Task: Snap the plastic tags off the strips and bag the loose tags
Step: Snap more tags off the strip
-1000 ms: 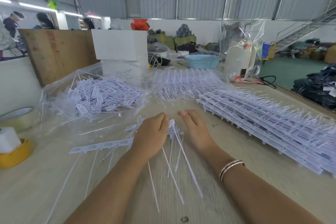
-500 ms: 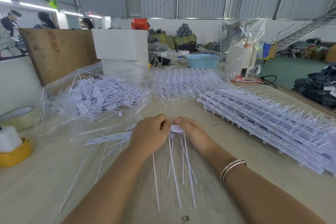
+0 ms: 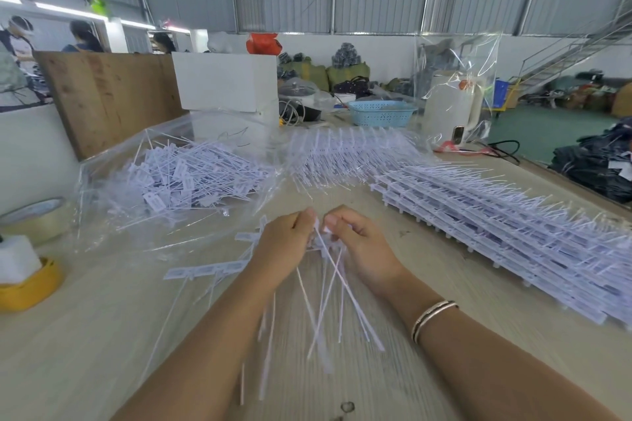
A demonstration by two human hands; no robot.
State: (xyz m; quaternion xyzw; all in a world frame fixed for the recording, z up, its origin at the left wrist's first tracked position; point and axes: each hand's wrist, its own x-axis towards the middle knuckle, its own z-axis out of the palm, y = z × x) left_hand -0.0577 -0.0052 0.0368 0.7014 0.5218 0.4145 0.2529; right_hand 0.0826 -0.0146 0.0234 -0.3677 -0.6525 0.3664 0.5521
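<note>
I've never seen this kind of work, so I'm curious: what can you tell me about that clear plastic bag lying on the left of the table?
The clear plastic bag is thin, crinkled and glossy, lying flat on the wooden table with its mouth seeming to open toward the middle. Inside sits a heap of loose white tags, flat little labels with long thin tails pointing all ways. A roll of tape sits at its left edge. Neither hand touches it.

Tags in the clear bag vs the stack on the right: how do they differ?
The bagged tags are loose singles in a jumbled heap; the stacked strips are still joined in rows, layered neatly. The bagged tags lie inside clear plastic; the stacked strips sit bare on the table. Both are white plastic with thin tails.
</note>
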